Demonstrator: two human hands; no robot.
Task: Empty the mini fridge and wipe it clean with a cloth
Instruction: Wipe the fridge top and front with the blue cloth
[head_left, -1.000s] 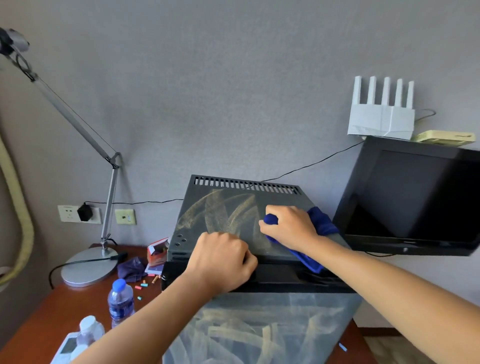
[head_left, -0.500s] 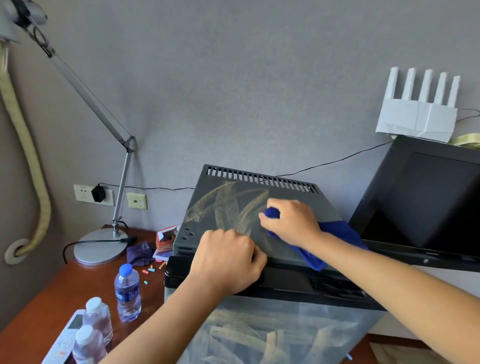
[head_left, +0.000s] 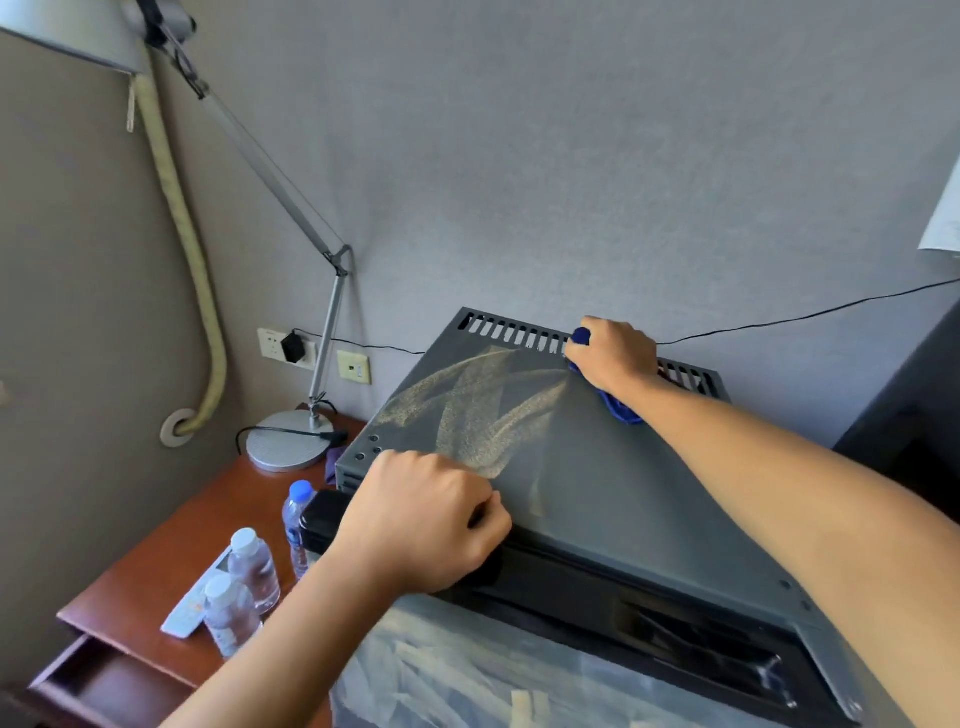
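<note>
I note my right hand (head_left: 613, 358) gripping the blue cloth (head_left: 618, 405) at the mini fridge (head_left: 623, 493) top's rear vents, left hand (head_left: 421, 519) clenched on its front edge; dusty streaks (head_left: 467, 415) need wiping next.

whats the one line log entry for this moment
step: wiping fridge top | right hand: holds cloth by rear vents | left hand: braced on front edge | dust streaks left

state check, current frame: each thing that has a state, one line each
mini fridge: door shut, top partly dusty
blue cloth: bunched, pressed near the rear vents
right hand: grips the cloth
left hand: curled over the fridge's front edge
water bottles: upright, capped
desk drawer: open
charger: plugged into wall socket
</note>
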